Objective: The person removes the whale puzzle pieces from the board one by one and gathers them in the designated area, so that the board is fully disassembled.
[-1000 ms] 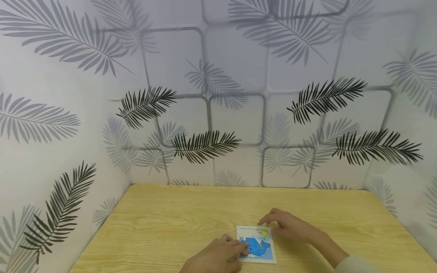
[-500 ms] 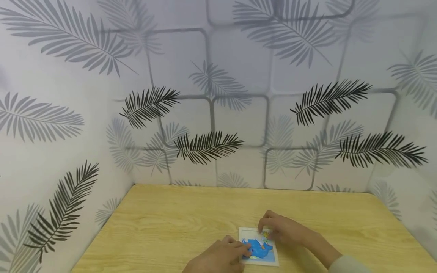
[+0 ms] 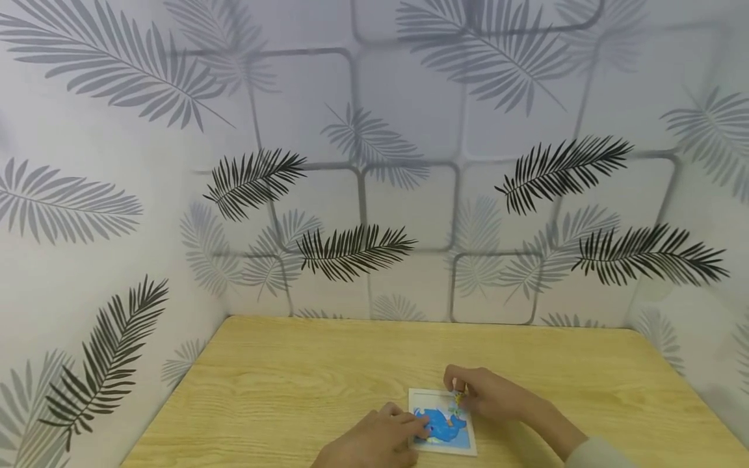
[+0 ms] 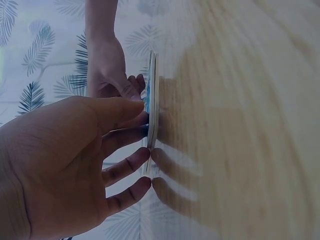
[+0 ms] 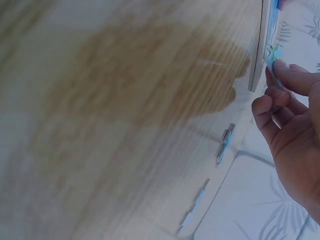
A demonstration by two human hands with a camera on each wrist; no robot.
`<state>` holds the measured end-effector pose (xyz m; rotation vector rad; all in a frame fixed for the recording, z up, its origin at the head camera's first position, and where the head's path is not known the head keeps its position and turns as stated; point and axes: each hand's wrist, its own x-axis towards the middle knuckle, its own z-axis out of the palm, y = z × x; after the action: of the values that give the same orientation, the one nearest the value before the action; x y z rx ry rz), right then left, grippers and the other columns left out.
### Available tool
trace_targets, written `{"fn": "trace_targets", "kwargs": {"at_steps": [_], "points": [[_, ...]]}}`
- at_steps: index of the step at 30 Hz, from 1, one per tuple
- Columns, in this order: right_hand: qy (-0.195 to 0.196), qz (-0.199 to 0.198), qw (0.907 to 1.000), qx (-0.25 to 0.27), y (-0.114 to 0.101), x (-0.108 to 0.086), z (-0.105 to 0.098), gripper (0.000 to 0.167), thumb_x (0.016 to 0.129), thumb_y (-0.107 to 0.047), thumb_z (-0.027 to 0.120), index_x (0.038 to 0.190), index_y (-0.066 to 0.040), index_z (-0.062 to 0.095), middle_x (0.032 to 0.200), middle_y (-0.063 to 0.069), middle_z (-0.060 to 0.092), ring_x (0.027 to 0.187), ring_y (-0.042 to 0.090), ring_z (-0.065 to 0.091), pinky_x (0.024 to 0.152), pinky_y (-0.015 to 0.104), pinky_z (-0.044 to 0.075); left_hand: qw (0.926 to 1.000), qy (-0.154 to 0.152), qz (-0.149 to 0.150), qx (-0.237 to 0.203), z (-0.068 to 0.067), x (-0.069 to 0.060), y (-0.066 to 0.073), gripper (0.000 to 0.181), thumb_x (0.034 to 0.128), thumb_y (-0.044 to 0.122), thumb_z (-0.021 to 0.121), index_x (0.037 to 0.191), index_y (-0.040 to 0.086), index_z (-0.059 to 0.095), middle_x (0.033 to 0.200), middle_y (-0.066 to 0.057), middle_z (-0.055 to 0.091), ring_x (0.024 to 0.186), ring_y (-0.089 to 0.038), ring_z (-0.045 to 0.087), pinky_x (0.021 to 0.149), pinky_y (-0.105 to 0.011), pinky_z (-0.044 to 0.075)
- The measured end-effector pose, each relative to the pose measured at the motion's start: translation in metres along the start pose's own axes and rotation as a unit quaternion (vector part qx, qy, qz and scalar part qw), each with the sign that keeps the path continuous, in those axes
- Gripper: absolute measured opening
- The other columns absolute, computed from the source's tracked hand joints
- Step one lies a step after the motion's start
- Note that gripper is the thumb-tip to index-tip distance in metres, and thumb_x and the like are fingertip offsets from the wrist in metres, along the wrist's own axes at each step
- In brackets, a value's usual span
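A small white-framed jigsaw puzzle with a blue whale picture lies flat on the wooden table. My left hand rests on its left side, with fingertips on the whale. In the left wrist view, the lower fingertips touch the table beside the frame's edge. At the puzzle's upper right corner, my right hand pinches a puzzle piece bearing part of a yellow sun. That piece stands tilted up from the board, partly hidden by the fingers. The right wrist view shows the pinched piece between thumb and fingers.
Two thin light-blue pieces lie on the table near my right hand in the right wrist view. The head view does not show them. Behind the table stands a pale wall with a leaf pattern.
My right hand has come in over the puzzle's upper right corner and taken hold of the sun piece, tipping it up. My left hand has stayed on the puzzle.
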<state>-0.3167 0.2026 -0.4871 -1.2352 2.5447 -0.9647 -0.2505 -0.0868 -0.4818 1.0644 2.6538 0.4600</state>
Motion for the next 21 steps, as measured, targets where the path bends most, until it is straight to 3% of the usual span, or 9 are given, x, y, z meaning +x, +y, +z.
{"fn": "trace_targets", "kwargs": {"at_steps": [6, 10, 14, 17, 21], "points": [[0.053, 0.009, 0.9945, 0.09, 0.009, -0.011, -0.01, 0.016, 0.104, -0.008, 0.062, 0.119, -0.01, 0.068, 0.096, 0.006, 0.069, 0.069, 0.003, 0.053, 0.062, 0.024, 0.05, 1.0, -0.003, 0.002, -0.003, -0.003, -0.001, 0.001, 0.046, 0.1038, 0.035, 0.063, 0.149, 0.028, 0.058, 0.148, 0.019, 0.056, 0.126, -0.005, 0.05, 0.104, -0.036, 0.048], [0.072, 0.019, 0.988, 0.135, 0.021, -0.034, -0.028, 0.02, 0.106, -0.007, 0.058, 0.124, 0.0, 0.065, 0.092, 0.018, 0.067, 0.052, 0.011, 0.047, 0.047, 0.025, 0.047, 0.9999, 0.004, 0.012, 0.008, 0.001, 0.0, 0.002, 0.047, 0.1037, 0.035, 0.063, 0.15, 0.027, 0.058, 0.148, 0.017, 0.057, 0.126, -0.007, 0.051, 0.102, -0.036, 0.048], [0.088, 0.028, 0.9871, 0.131, 0.036, -0.063, -0.045, 0.022, 0.107, -0.006, 0.056, 0.126, 0.005, 0.062, 0.081, 0.025, 0.062, 0.047, 0.02, 0.044, 0.043, 0.028, 0.045, 0.9995, 0.011, 0.018, 0.022, 0.001, 0.0, 0.002, 0.049, 0.1031, 0.034, 0.064, 0.151, 0.026, 0.056, 0.149, 0.014, 0.057, 0.125, -0.008, 0.051, 0.1, -0.035, 0.048], [0.096, 0.062, 0.9861, 0.12, 0.05, -0.089, -0.056, 0.021, 0.107, -0.008, 0.058, 0.124, 0.002, 0.063, 0.076, 0.023, 0.059, 0.049, 0.011, 0.044, 0.044, 0.028, 0.045, 0.9993, 0.012, 0.019, 0.031, 0.0, -0.001, 0.002, 0.051, 0.1031, 0.033, 0.064, 0.152, 0.025, 0.054, 0.15, 0.013, 0.056, 0.126, -0.009, 0.051, 0.099, -0.035, 0.048], [0.104, 0.118, 0.9805, 0.117, 0.067, -0.125, -0.069, 0.015, 0.105, -0.009, 0.06, 0.117, -0.001, 0.065, 0.071, 0.012, 0.059, 0.054, 0.001, 0.043, 0.045, 0.026, 0.043, 0.9992, 0.011, 0.022, 0.032, 0.001, -0.002, 0.003, 0.051, 0.1034, 0.034, 0.064, 0.153, 0.025, 0.054, 0.15, 0.012, 0.057, 0.127, -0.011, 0.051, 0.101, -0.038, 0.048]]}}
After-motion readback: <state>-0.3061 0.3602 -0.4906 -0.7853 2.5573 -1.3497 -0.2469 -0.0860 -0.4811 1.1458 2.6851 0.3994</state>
